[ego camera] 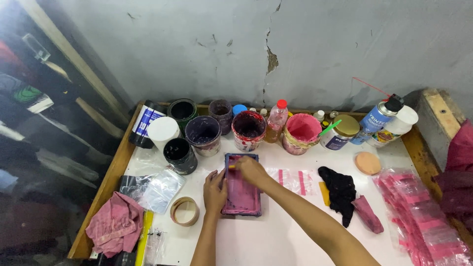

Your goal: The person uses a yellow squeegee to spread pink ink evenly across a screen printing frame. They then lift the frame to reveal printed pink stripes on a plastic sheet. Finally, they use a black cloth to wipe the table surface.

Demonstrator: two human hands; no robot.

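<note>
Left hand point(215, 191) is lying flat, fingers extended, steadying the pink-stained frame point(241, 189) mid-table; right hand point(250, 169), fingers curled, is pressing something yellow along its far edge—keep strokes even.

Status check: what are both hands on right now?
Left hand flat on small pink-stained screen frame. Right hand at frame's top edge, holding something yellow. Paint pots close behind.

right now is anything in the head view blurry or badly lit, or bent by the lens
Head view: left hand, right hand and small printing screen are sharp and evenly lit; the shelves at left fall dark; the table edge splays from wide-angle distortion; mild glare on the plastic bag.
</note>
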